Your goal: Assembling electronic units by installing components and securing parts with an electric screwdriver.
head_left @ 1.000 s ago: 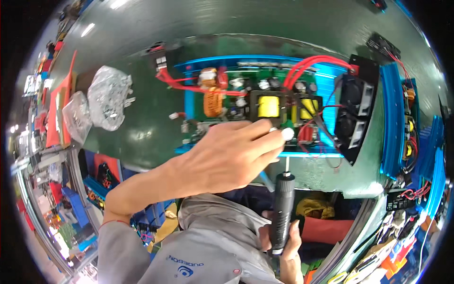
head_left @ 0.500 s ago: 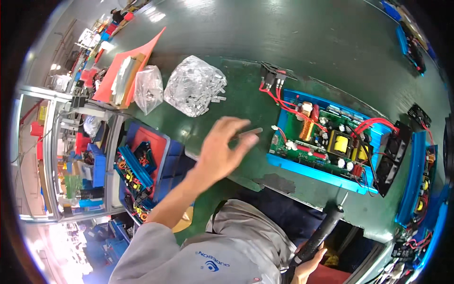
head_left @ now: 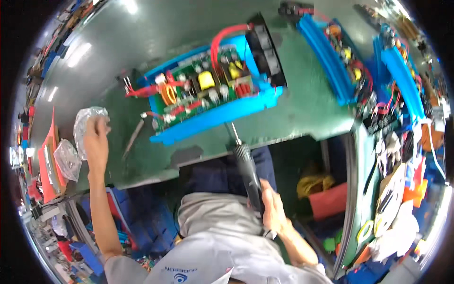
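My left hand [head_left: 97, 137] is over a clear plastic bag [head_left: 82, 122] of small translucent pieces on the left of the green bench. Its fingers are somewhat blurred but look apart, with nothing visible between them. My right hand [head_left: 273, 208] is wrapped round a black electric screwdriver [head_left: 248, 173]. The bit points up toward the near edge of a blue metal housing [head_left: 215, 112]. Inside the housing lies a green circuit board with coils, yellow transformers [head_left: 206, 80] and red wires. A black panel with fans [head_left: 266, 49] stands at its right end.
A thin metal strip [head_left: 133, 138] lies between bag and housing. Another clear bag [head_left: 68, 160] and a pink sheet [head_left: 48, 156] are at far left. More blue housings [head_left: 327, 61] with boards stand at right. The bench's front edge is close to my body.
The view has swung to the right, so the housing appears farther left and tilted. My left hand has moved left to the bag. The screwdriver's bit now points up beside the housing's near edge.
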A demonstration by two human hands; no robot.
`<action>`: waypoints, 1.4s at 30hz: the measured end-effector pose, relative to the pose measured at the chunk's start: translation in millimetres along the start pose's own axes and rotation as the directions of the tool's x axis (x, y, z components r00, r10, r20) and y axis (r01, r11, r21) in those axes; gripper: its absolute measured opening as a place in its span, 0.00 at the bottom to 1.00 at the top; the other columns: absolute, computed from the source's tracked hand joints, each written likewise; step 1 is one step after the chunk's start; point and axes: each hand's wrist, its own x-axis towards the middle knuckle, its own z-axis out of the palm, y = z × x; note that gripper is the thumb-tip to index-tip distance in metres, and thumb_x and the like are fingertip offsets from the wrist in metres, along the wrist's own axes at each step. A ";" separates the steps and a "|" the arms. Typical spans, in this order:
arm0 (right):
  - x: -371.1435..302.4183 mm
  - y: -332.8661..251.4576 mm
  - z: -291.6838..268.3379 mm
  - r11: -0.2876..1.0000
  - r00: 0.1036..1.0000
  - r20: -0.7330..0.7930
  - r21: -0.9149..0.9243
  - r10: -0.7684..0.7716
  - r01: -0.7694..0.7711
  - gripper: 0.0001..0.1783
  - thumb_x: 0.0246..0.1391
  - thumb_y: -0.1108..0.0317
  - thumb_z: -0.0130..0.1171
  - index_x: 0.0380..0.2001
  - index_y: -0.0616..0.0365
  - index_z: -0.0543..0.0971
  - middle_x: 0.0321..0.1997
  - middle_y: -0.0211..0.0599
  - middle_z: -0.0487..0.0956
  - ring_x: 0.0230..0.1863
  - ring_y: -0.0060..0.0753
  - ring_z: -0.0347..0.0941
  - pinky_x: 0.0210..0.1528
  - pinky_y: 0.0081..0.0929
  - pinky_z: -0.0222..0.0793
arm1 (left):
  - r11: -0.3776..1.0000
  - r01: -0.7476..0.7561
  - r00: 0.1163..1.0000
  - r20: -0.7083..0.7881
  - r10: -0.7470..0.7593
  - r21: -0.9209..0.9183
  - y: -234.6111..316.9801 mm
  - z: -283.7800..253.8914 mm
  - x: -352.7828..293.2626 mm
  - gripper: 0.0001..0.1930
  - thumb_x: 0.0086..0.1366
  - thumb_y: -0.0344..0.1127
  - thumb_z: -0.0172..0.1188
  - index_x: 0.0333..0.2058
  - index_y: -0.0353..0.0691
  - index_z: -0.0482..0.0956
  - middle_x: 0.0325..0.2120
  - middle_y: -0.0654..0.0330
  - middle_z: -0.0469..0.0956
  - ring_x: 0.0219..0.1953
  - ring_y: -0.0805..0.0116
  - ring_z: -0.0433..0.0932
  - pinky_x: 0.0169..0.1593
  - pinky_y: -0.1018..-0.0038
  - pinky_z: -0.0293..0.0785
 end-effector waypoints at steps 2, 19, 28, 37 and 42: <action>4.8 -0.3 5.3 0.996 0.997 -0.003 -0.046 -0.082 0.082 0.39 0.73 0.38 0.29 0.62 0.64 0.69 0.29 0.29 0.76 0.30 0.20 0.68 0.35 0.23 0.65 | 0.996 0.020 0.996 0.093 -0.012 -0.086 61.6 -1.5 5.8 0.15 0.76 0.40 0.52 0.46 0.33 0.77 0.34 0.57 0.82 0.34 0.71 0.79 0.39 0.71 0.74; 11.1 -15.0 27.7 0.999 0.998 -0.064 -0.031 0.013 -0.015 0.39 0.73 0.38 0.28 0.61 0.61 0.72 0.28 0.34 0.75 0.30 0.24 0.68 0.36 0.26 0.64 | 0.881 -0.250 0.745 0.502 0.439 -0.401 182.1 64.1 14.4 0.14 0.73 0.35 0.57 0.51 0.33 0.79 0.42 0.57 0.84 0.43 0.74 0.81 0.50 0.76 0.75; 16.6 -9.6 31.2 0.997 0.999 -0.050 0.074 -0.002 0.006 0.40 0.73 0.37 0.28 0.62 0.61 0.72 0.27 0.32 0.76 0.28 0.22 0.67 0.33 0.25 0.63 | 0.756 -0.642 0.679 0.367 0.636 -0.124 195.8 66.7 10.3 0.10 0.68 0.32 0.63 0.44 0.38 0.86 0.51 0.56 0.81 0.47 0.67 0.81 0.54 0.73 0.74; 29.1 -16.9 21.9 0.951 1.000 0.028 0.309 0.007 -0.015 0.36 0.74 0.42 0.30 0.60 0.63 0.73 0.27 0.30 0.75 0.27 0.20 0.67 0.32 0.22 0.63 | 0.786 -0.596 0.707 0.357 0.610 -0.163 230.3 80.3 14.0 0.07 0.51 0.24 0.71 0.30 0.33 0.83 0.63 0.46 0.70 0.66 0.48 0.68 0.66 0.62 0.64; 35.5 -9.7 7.0 0.709 0.922 0.363 0.615 0.134 -0.345 0.46 0.69 0.32 0.29 0.61 0.66 0.71 0.25 0.35 0.78 0.23 0.23 0.71 0.28 0.21 0.65 | 0.755 -0.572 0.665 0.357 0.655 -0.320 192.7 91.0 19.1 0.04 0.60 0.28 0.67 0.33 0.34 0.83 0.69 0.53 0.64 0.71 0.54 0.62 0.69 0.65 0.60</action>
